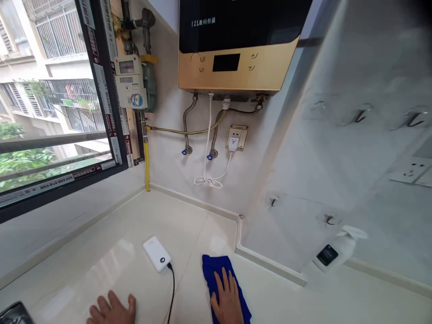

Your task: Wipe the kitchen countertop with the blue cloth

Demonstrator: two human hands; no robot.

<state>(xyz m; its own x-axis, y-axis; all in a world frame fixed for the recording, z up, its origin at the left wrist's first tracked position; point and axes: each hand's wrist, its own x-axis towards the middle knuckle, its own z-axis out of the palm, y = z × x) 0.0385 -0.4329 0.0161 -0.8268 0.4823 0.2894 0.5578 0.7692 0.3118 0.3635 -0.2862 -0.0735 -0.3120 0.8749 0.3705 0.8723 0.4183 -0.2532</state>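
Note:
A dark blue cloth (216, 266) lies spread on the glossy white countertop (121, 252). My right hand (227, 297) rests flat on top of it, fingers stretched out, covering part of the cloth. At the bottom left, my left hand (113, 310) has its fingers apart and holds nothing; its wrist is cut off by the frame. Between and beyond the hands lies a white power bank (157, 253), with a black cable (172, 288) plugged into its near end and running out of view below.
A raised edge (195, 203) runs along the wall. Above hang a gold and black water heater (232, 67), its hoses, and a white plug (233, 143) in a socket. A white bottle (340, 252) stands right; a dark object (15, 313) sits lower left, beneath the window (50, 90).

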